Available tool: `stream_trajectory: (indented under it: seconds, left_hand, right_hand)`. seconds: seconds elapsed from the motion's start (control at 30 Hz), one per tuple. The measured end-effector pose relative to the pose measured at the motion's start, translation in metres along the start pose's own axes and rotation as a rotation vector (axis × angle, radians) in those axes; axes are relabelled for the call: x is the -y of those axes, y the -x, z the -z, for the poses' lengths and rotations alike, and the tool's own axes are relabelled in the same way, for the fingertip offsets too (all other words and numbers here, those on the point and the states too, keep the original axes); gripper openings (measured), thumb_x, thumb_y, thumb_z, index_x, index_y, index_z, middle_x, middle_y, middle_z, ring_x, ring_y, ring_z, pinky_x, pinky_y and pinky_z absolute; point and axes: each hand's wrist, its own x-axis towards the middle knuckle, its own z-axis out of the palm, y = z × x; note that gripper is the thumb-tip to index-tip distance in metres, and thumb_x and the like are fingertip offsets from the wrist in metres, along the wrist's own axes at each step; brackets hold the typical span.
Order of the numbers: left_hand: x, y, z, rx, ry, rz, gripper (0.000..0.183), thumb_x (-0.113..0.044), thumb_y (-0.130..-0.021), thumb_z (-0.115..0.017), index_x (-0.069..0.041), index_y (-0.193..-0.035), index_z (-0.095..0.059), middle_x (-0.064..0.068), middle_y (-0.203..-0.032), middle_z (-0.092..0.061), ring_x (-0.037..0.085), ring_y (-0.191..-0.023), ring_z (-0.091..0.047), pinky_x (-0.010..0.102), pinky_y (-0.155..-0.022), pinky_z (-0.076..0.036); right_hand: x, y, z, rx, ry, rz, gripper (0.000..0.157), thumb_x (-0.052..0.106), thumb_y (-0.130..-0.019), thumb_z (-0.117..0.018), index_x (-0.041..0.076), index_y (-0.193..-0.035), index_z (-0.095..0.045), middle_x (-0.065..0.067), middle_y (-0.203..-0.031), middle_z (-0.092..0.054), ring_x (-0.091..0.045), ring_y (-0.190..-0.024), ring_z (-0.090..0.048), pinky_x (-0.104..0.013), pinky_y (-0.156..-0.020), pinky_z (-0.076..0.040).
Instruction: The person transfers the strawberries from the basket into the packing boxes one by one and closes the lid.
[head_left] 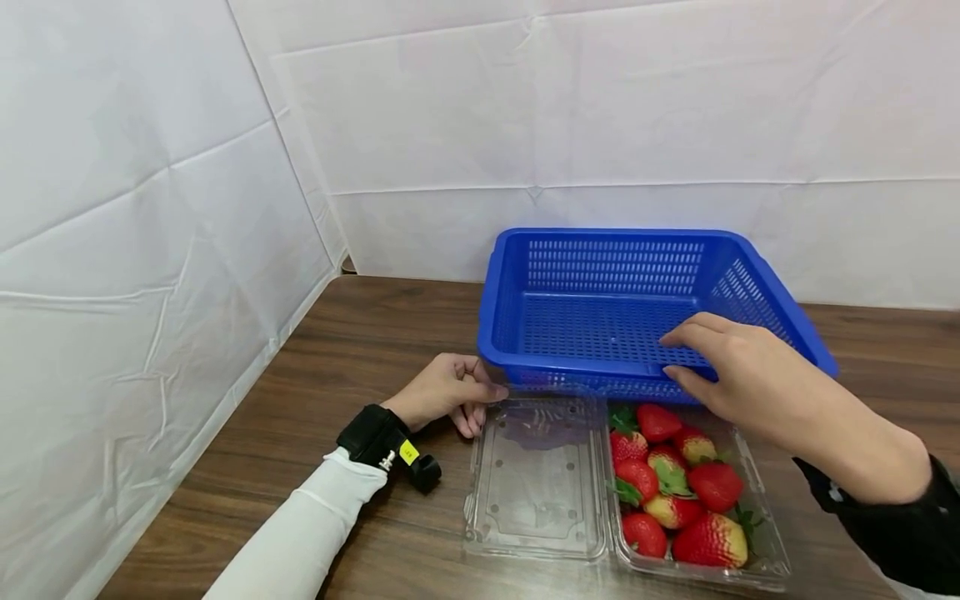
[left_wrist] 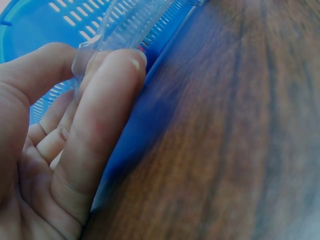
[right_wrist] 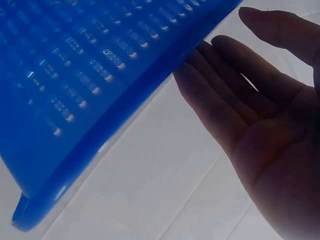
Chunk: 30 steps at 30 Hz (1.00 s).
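Note:
A clear plastic clamshell box lies opened flat on the wooden table. Its lid [head_left: 536,492] is on the left; its tray [head_left: 767,508] on the right holds several red strawberries [head_left: 715,486], some pale yellow in parts, with green leaves. At the lid's far left corner, my left hand [head_left: 448,392] pinches the clear edge between thumb and fingers, as the left wrist view also shows. My right hand [head_left: 757,375] hovers at the front rim of a blue basket [head_left: 615,236], above the tray's far end. Its fingers [right_wrist: 215,100] are extended, with nothing in them.
The blue perforated basket stands directly behind the box, close to the white cloth wall [head_left: 645,125]. Another white cloth [head_left: 150,250] borders the table's left edge. Brown tabletop [head_left: 360,333] shows left of the basket.

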Motion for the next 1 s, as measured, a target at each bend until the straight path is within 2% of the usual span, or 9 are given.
stream_trajectory:
  seconds: [0.27, 0.5, 0.83, 1.0]
  left_hand:
    - [0.0, 0.0, 0.0, 0.002, -0.009, -0.004, 0.023, -0.016, -0.084, -0.073, 0.0, -0.082, -0.058, 0.01, -0.057, -0.063, 0.019, -0.047, -0.061, 0.027, -0.042, -0.055]
    - [-0.001, 0.0, 0.0, -0.001, -0.019, -0.007, 0.024, -0.017, -0.084, -0.074, 0.001, -0.082, -0.058, 0.01, -0.058, -0.063, 0.02, -0.046, -0.061, 0.027, -0.042, -0.055]
    - [0.001, -0.001, 0.0, -0.006, -0.02, -0.001, 0.024, -0.017, -0.083, -0.074, 0.0, -0.082, -0.057, 0.011, -0.058, -0.063, 0.02, -0.047, -0.062, 0.027, -0.042, -0.055]
    - [0.0, 0.0, 0.0, -0.008, -0.016, -0.002, 0.024, -0.017, -0.084, -0.074, 0.0, -0.082, -0.057, 0.01, -0.057, -0.063, 0.02, -0.046, -0.062, 0.027, -0.042, -0.055]
  right_hand:
    - [-0.003, -0.004, -0.003, 0.01, 0.003, -0.004, 0.028, 0.004, -0.076, -0.077, 0.0, -0.102, -0.067, -0.013, -0.098, -0.067, -0.023, -0.082, -0.064, -0.045, -0.066, -0.058]
    - [0.001, -0.013, -0.001, 0.066, -0.007, 0.0, 0.029, 0.003, -0.077, -0.077, 0.0, -0.103, -0.067, -0.014, -0.099, -0.067, -0.023, -0.082, -0.065, -0.045, -0.069, -0.059]
    - [0.001, -0.027, -0.001, 0.16, 0.029, 0.039, 0.023, 0.001, -0.082, -0.072, 0.0, -0.104, -0.066, -0.014, -0.099, -0.065, -0.021, -0.079, -0.064, -0.041, -0.067, -0.059]
    - [0.002, -0.035, -0.001, 0.204, 0.054, 0.069, 0.023, -0.001, -0.081, -0.072, -0.001, -0.103, -0.066, -0.013, -0.096, -0.065, -0.022, -0.08, -0.063, -0.041, -0.068, -0.059]
